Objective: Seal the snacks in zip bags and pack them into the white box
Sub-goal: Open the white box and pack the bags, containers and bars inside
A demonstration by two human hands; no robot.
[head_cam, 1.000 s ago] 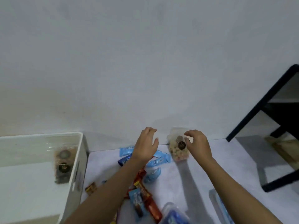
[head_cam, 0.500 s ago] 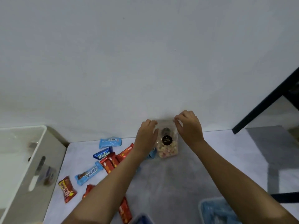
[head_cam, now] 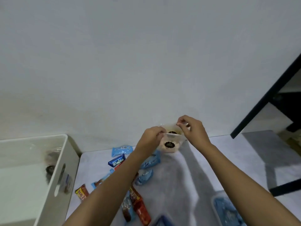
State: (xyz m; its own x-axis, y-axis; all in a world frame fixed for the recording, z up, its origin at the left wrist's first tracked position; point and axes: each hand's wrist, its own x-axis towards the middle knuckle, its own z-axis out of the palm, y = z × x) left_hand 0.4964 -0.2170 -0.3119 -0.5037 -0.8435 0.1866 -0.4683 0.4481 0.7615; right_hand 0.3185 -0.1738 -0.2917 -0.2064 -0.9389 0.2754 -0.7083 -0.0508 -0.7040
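Note:
A clear zip bag (head_cam: 171, 145) with pale round snacks and black round labels is held upright above the grey table, near the wall. My left hand (head_cam: 150, 137) pinches the bag's top edge at its left end. My right hand (head_cam: 191, 130) pinches the same edge at its right end. The white box (head_cam: 65, 160) stands at the left; a sealed bag with dark snacks (head_cam: 50, 162) lies inside it. Loose wrapped snacks lie under my left forearm: blue packets (head_cam: 121, 150), a Kalpa bar (head_cam: 117, 161) and red bars (head_cam: 140, 209).
A clear tub of blue packets (head_cam: 228, 212) sits at the lower right. A black frame (head_cam: 267, 98) and its shelf rise at the right edge. The white wall runs right behind the table.
The view has swung back toward the left, bringing the white box further in. My left hand, open a second ago, now pinches the bag's top; both hands have lifted it slightly.

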